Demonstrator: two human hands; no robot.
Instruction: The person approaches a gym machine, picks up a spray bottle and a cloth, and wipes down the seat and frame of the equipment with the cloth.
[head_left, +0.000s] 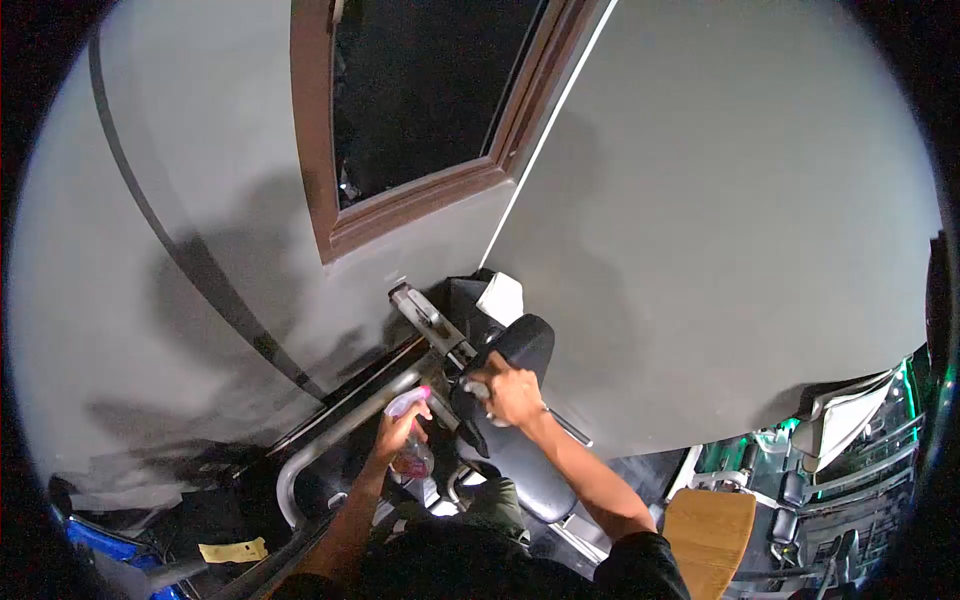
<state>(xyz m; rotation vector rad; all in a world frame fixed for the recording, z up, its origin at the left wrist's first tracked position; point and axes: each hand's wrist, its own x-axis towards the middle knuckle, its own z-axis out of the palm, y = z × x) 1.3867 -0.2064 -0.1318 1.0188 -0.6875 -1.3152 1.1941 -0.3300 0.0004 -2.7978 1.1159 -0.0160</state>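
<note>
My left hand (397, 432) is closed round the neck of a spray bottle (414, 461), a clear one with reddish liquid and a white-and-pink spray head. To the right of it, my right hand (512, 396) presses a crumpled greyish cloth (478, 389) against the black upper pad (527, 342) of a gym machine. Its fingers are curled, and they partly hide the cloth. Below that hand lies the black padded seat (533, 472) of the same machine.
A metal post (425, 315) and a curved grey tube frame (300, 475) stand close by my left hand. Ahead are a grey wall (720, 220) and a brown-framed window (318, 150). A tan board (708, 540) and more gym equipment (790, 490) are at lower right.
</note>
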